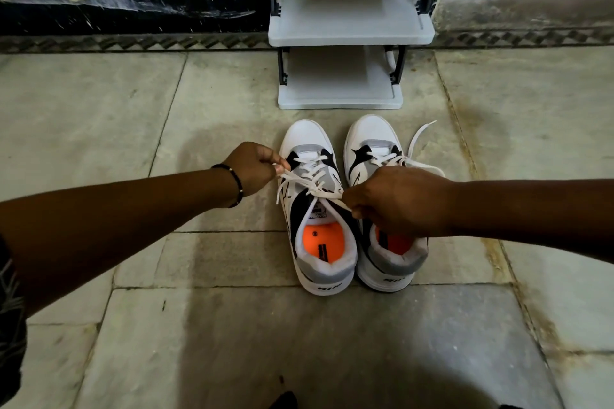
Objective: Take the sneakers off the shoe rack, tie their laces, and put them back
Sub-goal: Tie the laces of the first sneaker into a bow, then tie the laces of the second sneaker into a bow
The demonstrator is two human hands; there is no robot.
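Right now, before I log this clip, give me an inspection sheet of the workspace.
Surface: stone tile floor, stained, worn.
Job's things: two sneakers, side by side, toes toward the rack; left sneaker with its lace pulled sideways; right sneaker with loose lace; rack shelves bare.
Clutter: nothing seen.
Hands: left hand and right hand each pinch an end of the left sneaker's lace.
Cables: nothing seen.
Surroundings: patterned floor border and wall behind the rack.
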